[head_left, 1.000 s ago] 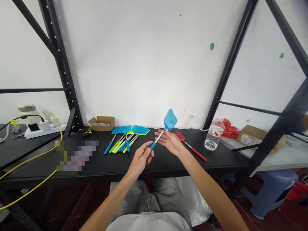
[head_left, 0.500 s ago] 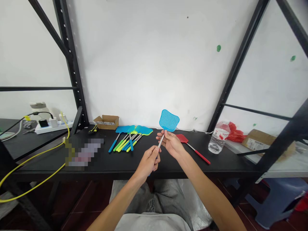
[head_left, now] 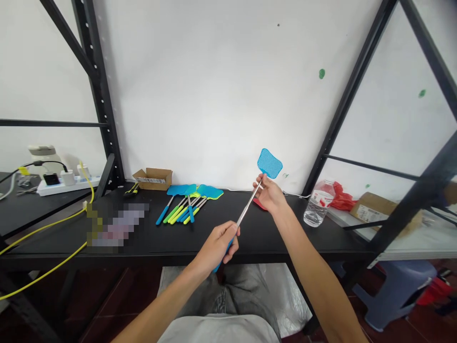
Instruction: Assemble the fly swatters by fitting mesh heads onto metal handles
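Observation:
A blue fly swatter [head_left: 270,164] with a metal telescopic shaft is held up between both hands above the table's front. My left hand [head_left: 222,243] is wrapped round its blue handle and the lower end of the shaft. My right hand [head_left: 268,192] pinches the shaft just below the perforated head. Behind my right hand and forearm lies a red fly swatter [head_left: 260,205], mostly hidden. To the left, a row of blue and green-yellow fly swatters [head_left: 193,202] rests on the black table [head_left: 143,238], their heads overlapping toward the wall.
A small open cardboard box [head_left: 153,179] stands at the back left. A clear water bottle [head_left: 319,204] stands at the right, near a red plastic bag [head_left: 342,195]. A yellow cable [head_left: 46,281] crosses the left side. Black metal posts [head_left: 350,105] frame the table.
My right hand has moved up and to the right with the swatter's head. The shaft between my hands is now much longer, and the blue handle shows below my left hand.

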Tool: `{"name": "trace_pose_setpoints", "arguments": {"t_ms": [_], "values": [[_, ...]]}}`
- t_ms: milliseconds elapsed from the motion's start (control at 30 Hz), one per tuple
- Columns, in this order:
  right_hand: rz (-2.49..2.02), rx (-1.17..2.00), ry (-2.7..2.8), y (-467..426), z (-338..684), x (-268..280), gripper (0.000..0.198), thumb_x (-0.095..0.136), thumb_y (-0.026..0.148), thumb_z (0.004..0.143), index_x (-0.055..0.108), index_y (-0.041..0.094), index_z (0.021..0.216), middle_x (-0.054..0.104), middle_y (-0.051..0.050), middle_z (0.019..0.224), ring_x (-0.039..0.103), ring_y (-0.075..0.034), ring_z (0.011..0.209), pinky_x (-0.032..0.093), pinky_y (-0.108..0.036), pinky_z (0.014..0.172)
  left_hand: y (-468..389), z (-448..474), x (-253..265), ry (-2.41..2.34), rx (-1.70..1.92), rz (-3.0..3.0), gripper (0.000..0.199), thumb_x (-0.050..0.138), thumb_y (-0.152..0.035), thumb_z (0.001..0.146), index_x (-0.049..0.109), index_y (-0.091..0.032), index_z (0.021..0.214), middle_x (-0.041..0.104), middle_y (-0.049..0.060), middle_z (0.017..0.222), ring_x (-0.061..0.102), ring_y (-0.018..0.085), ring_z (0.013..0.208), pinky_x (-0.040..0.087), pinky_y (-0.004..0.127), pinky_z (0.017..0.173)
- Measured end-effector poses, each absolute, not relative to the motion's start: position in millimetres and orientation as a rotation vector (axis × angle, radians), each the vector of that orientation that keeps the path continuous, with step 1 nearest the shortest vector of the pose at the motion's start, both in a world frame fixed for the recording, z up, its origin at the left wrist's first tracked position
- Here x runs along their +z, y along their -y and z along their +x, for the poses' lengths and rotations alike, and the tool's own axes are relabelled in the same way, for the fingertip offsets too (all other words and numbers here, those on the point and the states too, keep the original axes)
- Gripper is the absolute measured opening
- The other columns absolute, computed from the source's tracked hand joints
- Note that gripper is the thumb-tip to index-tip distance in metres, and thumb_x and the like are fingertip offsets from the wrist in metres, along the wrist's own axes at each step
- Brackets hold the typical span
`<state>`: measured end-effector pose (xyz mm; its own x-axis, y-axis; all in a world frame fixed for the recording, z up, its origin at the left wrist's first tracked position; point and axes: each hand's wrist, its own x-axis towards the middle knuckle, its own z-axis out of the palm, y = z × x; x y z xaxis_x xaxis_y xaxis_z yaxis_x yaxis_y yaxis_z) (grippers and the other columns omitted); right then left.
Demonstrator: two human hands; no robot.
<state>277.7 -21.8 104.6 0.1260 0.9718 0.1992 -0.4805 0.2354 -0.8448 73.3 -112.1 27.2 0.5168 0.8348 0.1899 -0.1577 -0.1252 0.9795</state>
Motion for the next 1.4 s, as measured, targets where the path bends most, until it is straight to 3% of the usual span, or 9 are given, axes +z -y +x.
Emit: {"name": "trace_pose_setpoints", "arguments": {"t_ms": [267,500,733,1100,1400], "values": [[-0.763,1.238,1.070,36,253,90,0.026,0.060,0.046,0.089,0.069,0.021,0.094,0.071,-0.004,0.087,0.062,-0.012,0.063,0.048,-0.024,0.058,117,75,3,-0.673,0.950,1.322,0.024,0.044,-0.041,0.091,0.045,-0.020,0.080,0.048,-0.007,0.052,0.036,0.005,0.035,0.022,0.017,0.037],[-0.788,1.356,1.416,68,219,48,0.046,0.060,0.059,0.084,0.070,0.015,0.089,0.072,-0.011,0.085,0.065,-0.017,0.069,0.047,-0.028,0.060,114,76,6,-0.699,1.033,1.324,0.039,0.045,-0.057,0.091,0.050,-0.018,0.088,0.047,-0.007,0.052,0.035,0.005,0.036,0.024,0.016,0.038],[-0.795,1.329,1.194,52,223,55,0.039,0.071,0.055,0.075,0.061,0.018,0.074,0.065,-0.002,0.064,0.057,-0.012,0.057,0.042,-0.024,0.054,110,83,5,-0.638,1.032,1.244,0.042,0.046,-0.061,0.088,0.044,-0.021,0.079,0.036,-0.011,0.043,0.021,0.004,0.032,0.020,0.016,0.034],[-0.879,1.137,0.993,5,261,108,0.033,0.061,0.053,0.085,0.054,0.022,0.074,0.056,0.002,0.059,0.052,-0.012,0.055,0.040,-0.025,0.052,131,85,0,-0.616,0.962,1.190,0.046,0.046,-0.066,0.087,0.042,-0.021,0.077,0.036,-0.011,0.040,0.020,0.004,0.031,0.017,0.017,0.033],[-0.881,1.047,0.829,-15,313,117,0.028,0.055,0.044,0.090,0.049,0.023,0.071,0.047,0.004,0.054,0.046,-0.012,0.049,0.040,-0.027,0.052,170,77,-43,-0.654,0.843,1.226,0.049,0.041,-0.069,0.087,0.041,-0.022,0.073,0.037,-0.009,0.040,0.024,0.006,0.031,0.019,0.018,0.033]]}}
